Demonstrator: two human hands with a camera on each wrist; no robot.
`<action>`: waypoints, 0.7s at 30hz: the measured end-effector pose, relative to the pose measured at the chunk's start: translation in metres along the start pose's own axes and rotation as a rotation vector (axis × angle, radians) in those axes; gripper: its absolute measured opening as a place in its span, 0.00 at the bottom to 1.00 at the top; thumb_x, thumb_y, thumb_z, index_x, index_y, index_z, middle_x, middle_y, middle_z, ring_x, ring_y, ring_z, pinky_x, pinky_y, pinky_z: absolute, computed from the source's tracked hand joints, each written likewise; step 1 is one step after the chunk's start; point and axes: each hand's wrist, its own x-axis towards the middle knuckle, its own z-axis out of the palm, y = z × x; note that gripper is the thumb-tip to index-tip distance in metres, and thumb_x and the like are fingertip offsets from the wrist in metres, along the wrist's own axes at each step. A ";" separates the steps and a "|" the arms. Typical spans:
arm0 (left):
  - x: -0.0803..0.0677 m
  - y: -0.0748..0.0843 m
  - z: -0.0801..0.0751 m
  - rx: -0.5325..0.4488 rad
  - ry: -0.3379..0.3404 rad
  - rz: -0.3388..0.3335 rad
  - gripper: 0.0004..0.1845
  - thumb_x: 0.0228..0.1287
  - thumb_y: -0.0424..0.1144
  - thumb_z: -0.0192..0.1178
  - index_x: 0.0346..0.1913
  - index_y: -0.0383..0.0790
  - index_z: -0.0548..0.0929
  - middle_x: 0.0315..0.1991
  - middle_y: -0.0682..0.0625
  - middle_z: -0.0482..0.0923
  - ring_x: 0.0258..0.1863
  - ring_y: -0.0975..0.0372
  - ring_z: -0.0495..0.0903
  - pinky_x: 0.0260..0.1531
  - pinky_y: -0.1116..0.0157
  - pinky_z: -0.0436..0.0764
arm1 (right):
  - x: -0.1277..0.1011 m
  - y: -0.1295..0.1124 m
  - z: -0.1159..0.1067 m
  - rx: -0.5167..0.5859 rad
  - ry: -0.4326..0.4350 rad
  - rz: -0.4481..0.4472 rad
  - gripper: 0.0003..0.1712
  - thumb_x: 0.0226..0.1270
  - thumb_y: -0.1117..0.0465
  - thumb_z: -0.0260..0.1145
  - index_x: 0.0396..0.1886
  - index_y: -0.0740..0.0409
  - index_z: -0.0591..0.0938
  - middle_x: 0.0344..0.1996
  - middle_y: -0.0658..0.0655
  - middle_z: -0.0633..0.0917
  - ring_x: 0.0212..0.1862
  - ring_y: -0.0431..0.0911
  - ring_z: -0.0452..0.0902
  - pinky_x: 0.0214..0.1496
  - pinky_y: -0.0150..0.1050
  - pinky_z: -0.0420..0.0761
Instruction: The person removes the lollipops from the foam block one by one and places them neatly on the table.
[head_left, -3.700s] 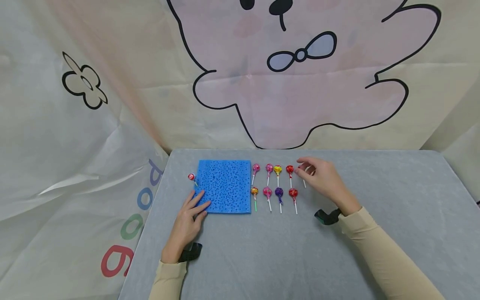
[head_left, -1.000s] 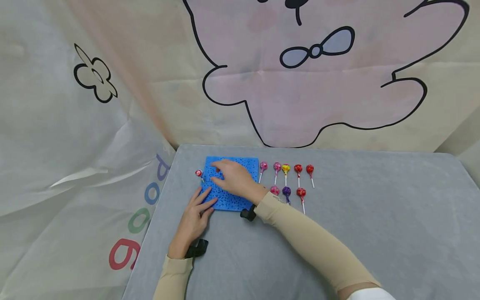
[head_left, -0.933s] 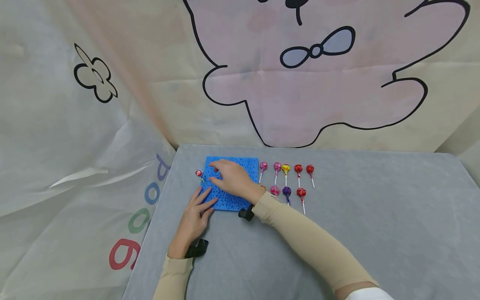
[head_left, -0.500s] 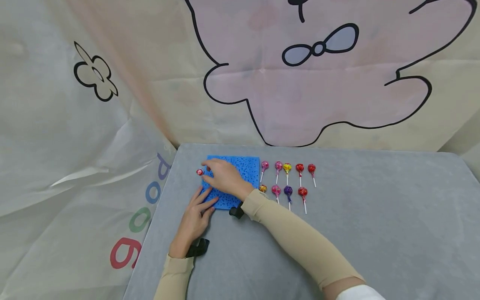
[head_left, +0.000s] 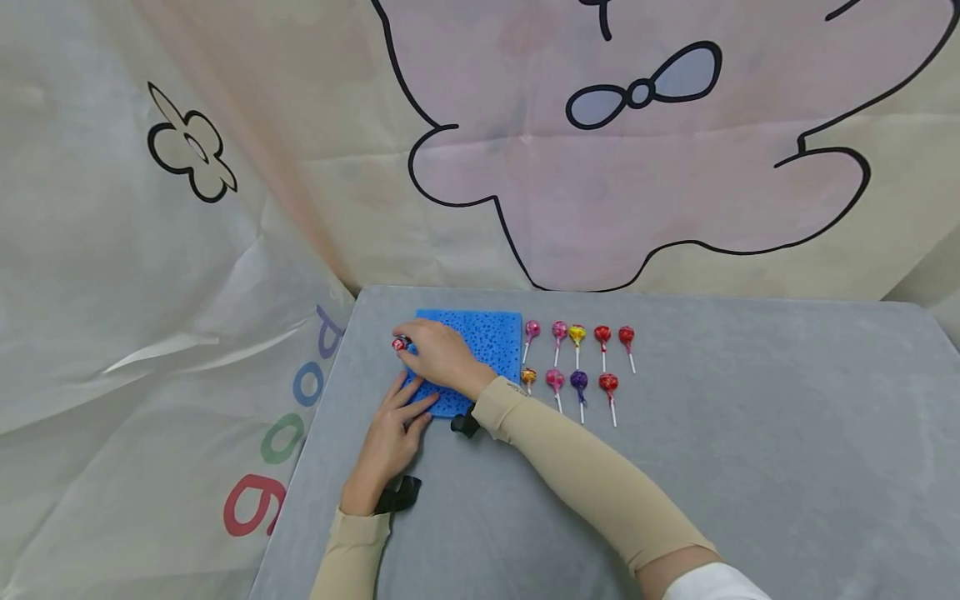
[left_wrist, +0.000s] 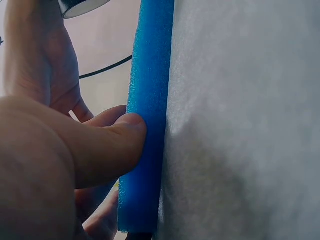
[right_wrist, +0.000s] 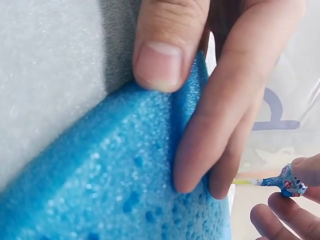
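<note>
Your right hand (head_left: 438, 360) pinches lollipop (head_left: 400, 343) at fingertips, beside sponge (head_left: 487, 342) edge. Your left hand (head_left: 390, 437) flat, fingers straight, pressing sponge corner.

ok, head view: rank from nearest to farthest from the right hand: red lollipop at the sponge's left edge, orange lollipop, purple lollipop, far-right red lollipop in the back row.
From the right hand:
1. Red lollipop, at the fingertips, left of the blue sponge.
2. Orange lollipop, just right of the sponge, front row.
3. Purple lollipop, front row, further right.
4. Far-right red lollipop, end of the back row.
</note>
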 end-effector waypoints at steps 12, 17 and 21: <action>0.001 -0.001 0.001 -0.002 0.013 0.021 0.17 0.69 0.28 0.67 0.59 0.37 0.88 0.74 0.40 0.72 0.81 0.43 0.58 0.73 0.40 0.68 | 0.000 -0.001 0.000 0.011 0.023 -0.003 0.19 0.78 0.57 0.66 0.63 0.57 0.85 0.59 0.55 0.87 0.52 0.45 0.86 0.46 0.37 0.87; 0.001 0.000 0.000 -0.004 0.009 0.026 0.17 0.69 0.28 0.66 0.60 0.37 0.88 0.74 0.41 0.72 0.81 0.41 0.58 0.73 0.39 0.68 | 0.003 -0.004 -0.006 0.022 0.040 -0.017 0.17 0.79 0.55 0.64 0.62 0.54 0.85 0.55 0.54 0.88 0.48 0.43 0.86 0.41 0.33 0.85; 0.001 -0.001 0.001 0.002 0.006 0.025 0.17 0.70 0.28 0.66 0.60 0.36 0.88 0.75 0.41 0.72 0.81 0.40 0.58 0.73 0.38 0.68 | 0.007 -0.010 -0.014 0.036 0.072 -0.039 0.17 0.79 0.55 0.64 0.61 0.53 0.85 0.53 0.53 0.89 0.43 0.42 0.86 0.36 0.31 0.83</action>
